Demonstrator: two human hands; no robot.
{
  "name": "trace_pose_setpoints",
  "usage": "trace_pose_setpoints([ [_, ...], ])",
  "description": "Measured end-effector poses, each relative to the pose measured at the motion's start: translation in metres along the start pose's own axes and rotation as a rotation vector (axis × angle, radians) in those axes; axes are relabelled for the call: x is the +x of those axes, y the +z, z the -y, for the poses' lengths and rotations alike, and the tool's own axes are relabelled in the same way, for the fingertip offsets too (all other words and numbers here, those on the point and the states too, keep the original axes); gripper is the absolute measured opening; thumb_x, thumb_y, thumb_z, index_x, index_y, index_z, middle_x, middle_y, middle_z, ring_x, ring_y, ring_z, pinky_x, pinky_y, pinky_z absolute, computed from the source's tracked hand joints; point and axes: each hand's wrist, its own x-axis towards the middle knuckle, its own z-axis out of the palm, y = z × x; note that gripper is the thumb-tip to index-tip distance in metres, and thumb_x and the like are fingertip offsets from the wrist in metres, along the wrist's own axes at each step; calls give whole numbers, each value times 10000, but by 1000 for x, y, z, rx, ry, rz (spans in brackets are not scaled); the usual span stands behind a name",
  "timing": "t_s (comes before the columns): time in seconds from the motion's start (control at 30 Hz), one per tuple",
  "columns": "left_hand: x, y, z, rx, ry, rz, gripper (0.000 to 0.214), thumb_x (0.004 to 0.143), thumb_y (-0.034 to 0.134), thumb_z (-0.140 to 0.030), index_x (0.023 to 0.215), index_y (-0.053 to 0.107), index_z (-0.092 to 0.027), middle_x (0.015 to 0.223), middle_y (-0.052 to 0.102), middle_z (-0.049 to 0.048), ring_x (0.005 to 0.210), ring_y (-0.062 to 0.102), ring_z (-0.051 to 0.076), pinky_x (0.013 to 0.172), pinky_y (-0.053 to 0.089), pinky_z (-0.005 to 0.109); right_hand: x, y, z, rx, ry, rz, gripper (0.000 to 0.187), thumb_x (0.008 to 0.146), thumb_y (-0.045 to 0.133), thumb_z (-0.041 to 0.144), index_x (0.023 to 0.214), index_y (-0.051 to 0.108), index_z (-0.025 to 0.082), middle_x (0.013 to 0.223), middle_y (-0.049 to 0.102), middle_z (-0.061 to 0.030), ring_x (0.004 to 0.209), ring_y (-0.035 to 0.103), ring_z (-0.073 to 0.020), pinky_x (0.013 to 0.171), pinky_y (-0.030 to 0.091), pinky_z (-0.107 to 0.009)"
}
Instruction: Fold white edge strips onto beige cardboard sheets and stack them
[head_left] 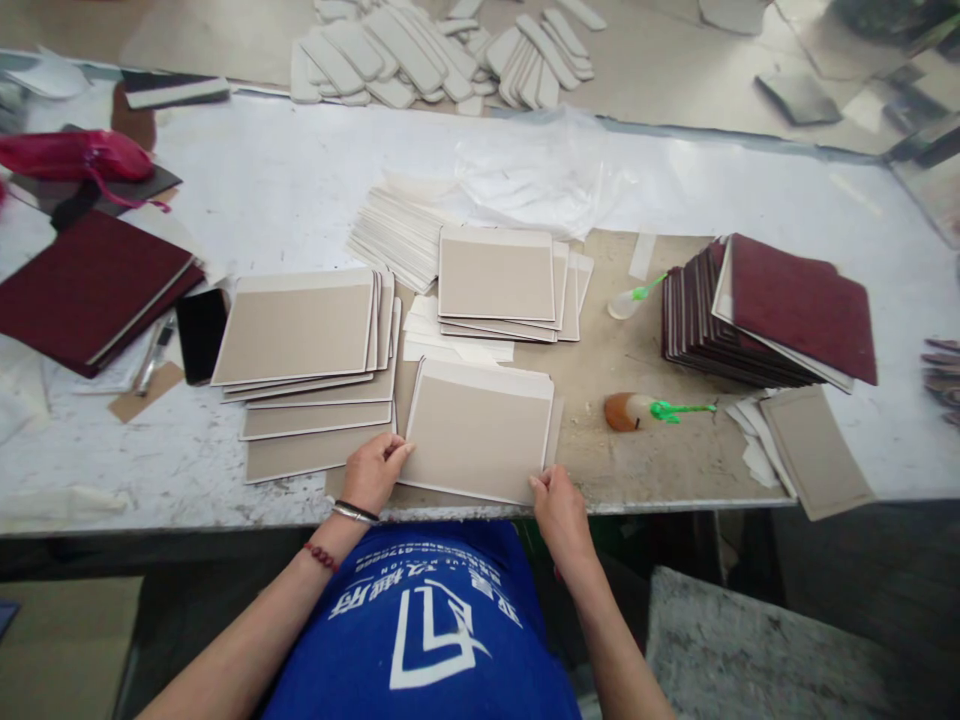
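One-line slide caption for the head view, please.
Both hands, left hand and right hand, grip a tan card stack at the workbench edge.

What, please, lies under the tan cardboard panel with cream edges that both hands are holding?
Under the tan cardboard panel held by the left hand and right hand lie more cream-edged sheets, then the brown work mat. How many is hidden.
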Motion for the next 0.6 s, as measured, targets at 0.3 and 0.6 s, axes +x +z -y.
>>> trace_pose_setpoints([
  [0.3, -1, -1, -2, -5, -8, -3, 218, 702, 463, -387, 639, 559, -201, 620, 591, -2, 635, 534, 160, 603, 375, 241, 0, 0, -2, 35, -26, -5, 97, 826, 445, 249, 774, 492, 181, 681, 560, -24, 662, 513, -144, 566, 294, -217],
  [0.6, 2, 0, 0, 1, -11, 15, 192, 701, 474, -359, 619, 545, -201, 595, 577, -4, 629, 530, 160, 600, 364, 248, 11, -3, -7, -2, -55, 66, 97, 805, 472, 248, 733, 492, 187, 588, 514, 15, 589, 477, -127, 554, 281, -209],
])
